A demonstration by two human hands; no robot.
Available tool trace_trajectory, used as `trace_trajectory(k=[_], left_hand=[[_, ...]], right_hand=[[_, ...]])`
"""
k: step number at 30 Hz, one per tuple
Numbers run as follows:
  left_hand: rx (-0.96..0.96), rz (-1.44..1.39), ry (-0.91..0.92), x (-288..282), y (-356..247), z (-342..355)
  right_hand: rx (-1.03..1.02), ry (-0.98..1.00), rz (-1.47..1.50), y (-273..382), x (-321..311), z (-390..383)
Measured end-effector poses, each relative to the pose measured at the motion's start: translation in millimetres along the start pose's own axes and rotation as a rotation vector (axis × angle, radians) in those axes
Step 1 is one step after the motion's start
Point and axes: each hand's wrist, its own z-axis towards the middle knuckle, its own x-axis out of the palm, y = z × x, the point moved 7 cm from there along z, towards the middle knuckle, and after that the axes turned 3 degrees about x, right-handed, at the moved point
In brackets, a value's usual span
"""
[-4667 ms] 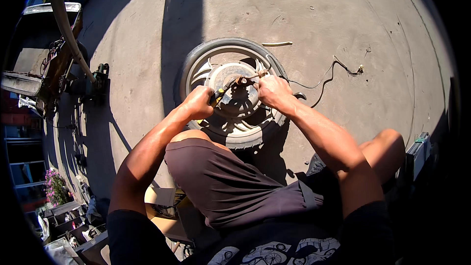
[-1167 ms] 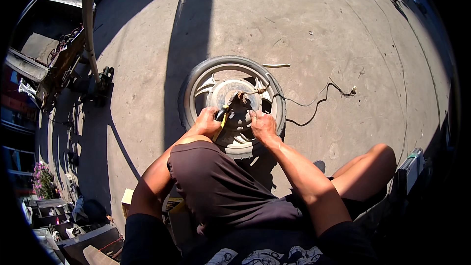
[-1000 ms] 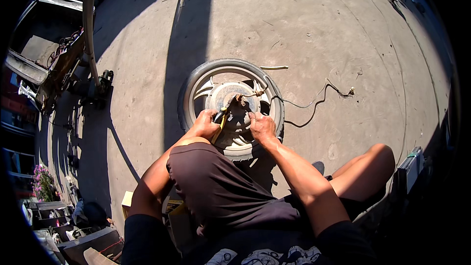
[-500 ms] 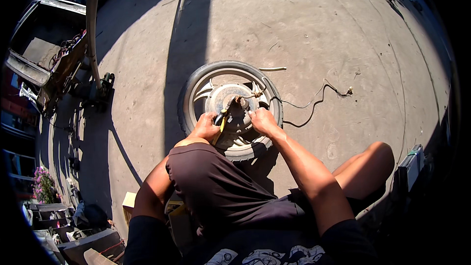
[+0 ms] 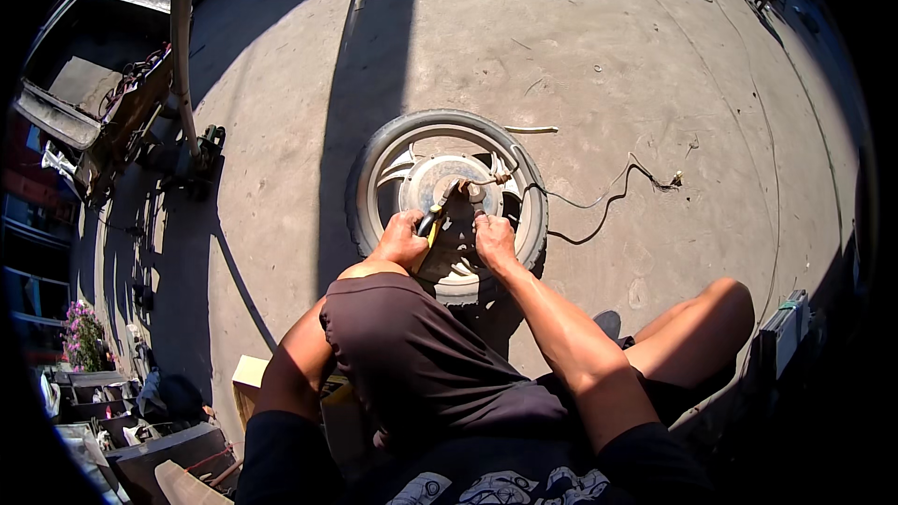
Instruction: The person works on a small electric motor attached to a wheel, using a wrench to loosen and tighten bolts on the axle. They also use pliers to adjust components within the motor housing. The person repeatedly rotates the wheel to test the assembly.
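A motor wheel with a black tyre and pale cast spokes lies flat on the ground before me. My left hand is closed round yellow-and-black pliers; their jaws meet the rusty axle end at the middle of the hub. Beside it, my right hand is closed round a wrench-like metal tool, its head against the axle area and its lower part hidden by my fingers. From the axle a cable runs out to the right over the tyre, ending in loose connectors.
A pale strip lies just beyond the tyre. To the far left stands a cargo cart near a slanting pole. Boxes of parts sit at the lower left, by a cardboard box. My bent knees flank the near side.
My right hand has come nearer to me and slightly left, and the metal tool now shows at the axle. My left hand keeps the pliers in place. The whole view has shifted slightly.
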Motion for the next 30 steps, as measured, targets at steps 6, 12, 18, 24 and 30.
trace_trajectory(k=[6, 12, 18, 24, 30], left_hand=[[-0.251, -0.144, 0.094, 0, 17, 0], [-0.324, -0.476, 0.053, -34, 9, -26], [-0.316, -0.551, -0.29, -89, 41, -79], [-0.498, -0.12, -0.456, -108, 86, -148], [-0.645, -0.372, -0.636, -57, 268, -238]], right_hand=[[0.064, 0.14, -0.065, -10, -38, 5], [0.112, -0.12, -0.118, -57, -101, -20], [0.802, -0.316, 0.078, -176, -131, -50], [0.85, -0.127, -0.229, -212, -135, -73], [0.511, 0.198, -0.661, -160, -123, -60]])
